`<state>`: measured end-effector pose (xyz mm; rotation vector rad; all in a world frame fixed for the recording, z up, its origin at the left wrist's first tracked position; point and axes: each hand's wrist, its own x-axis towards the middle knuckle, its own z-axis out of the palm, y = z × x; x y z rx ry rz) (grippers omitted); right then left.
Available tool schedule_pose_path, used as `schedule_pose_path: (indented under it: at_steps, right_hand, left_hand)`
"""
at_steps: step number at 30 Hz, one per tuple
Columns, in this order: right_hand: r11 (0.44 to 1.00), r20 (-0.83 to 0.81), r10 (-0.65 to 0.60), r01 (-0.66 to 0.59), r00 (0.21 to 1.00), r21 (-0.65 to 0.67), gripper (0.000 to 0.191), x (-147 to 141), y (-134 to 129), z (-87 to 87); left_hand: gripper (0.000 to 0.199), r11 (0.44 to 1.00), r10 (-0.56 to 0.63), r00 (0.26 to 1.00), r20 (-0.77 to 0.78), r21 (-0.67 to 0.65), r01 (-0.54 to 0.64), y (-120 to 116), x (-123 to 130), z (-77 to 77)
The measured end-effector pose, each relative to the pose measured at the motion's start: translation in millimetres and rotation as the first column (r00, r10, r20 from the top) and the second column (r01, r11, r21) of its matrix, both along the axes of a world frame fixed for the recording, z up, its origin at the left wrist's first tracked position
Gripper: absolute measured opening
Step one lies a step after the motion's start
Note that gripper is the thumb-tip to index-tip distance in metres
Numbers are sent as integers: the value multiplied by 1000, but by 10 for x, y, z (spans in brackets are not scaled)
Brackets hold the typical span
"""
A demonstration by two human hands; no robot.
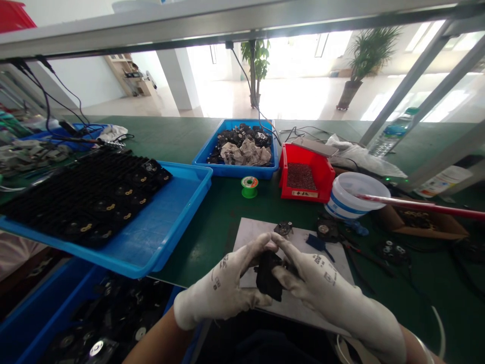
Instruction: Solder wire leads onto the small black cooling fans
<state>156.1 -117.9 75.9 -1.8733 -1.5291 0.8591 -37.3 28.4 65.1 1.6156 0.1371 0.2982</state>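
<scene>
Both hands wear white work gloves with dark print and meet over a pale board. Between them, tilted, is a black plastic part, some of it covered by fingers. My left hand curves round its left side, thumb low near its bottom edge. From the right, my right hand grips it, fingers pressed on its upper and right faces. Just beyond the fingertips sits a small dark round component. A dark blue brush-like tool lies on the board, close to my right hand.
Left stands a blue tray with rows of black parts. Farther back are a blue bin of parts, a green solder spool, a red bin of small pieces and a white bucket. Pliers lie right.
</scene>
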Motion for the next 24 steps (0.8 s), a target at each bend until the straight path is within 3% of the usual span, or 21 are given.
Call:
schedule_pose_path:
  at_steps: [3,5,8,10,14,17,24]
  right_hand:
    - [998,-74,-56,58,996,31,76,80,-26,-47]
    - [995,-206,-81,92,975,45,78,136,-25,-29]
    - [999,-556,35,-44,830,-2,67,168,-2,55]
    - [995,-681,73,-104,729,-5,60,135,13,89]
    - [995,-726,-26,89,687,49,64,-5,15,-21]
    - [985,-738,-53,155,673,71,63,-86,-9,-146]
    - [1000,-711,9,-6,703,7,28,-52,-64,-15]
  left_hand:
    - [97,1000,-11,1000,-18,-19,11,34,-20,-54]
    - [100,999,-14,1000,-13,-30,14,62,-33,-91]
    - [97,997,-12,1000,5,74,12,83,-47,-112]
    - [91,985,12,1000,17,170,-14,63,-56,-105]
    - [73,934,167,981,-95,335,-126,-56,-73,-57]
    - [61,926,188,959,-210,364,-102,-143,-60,-2]
    - [62,906,139,952,-271,422,-12,-201,-5,59]
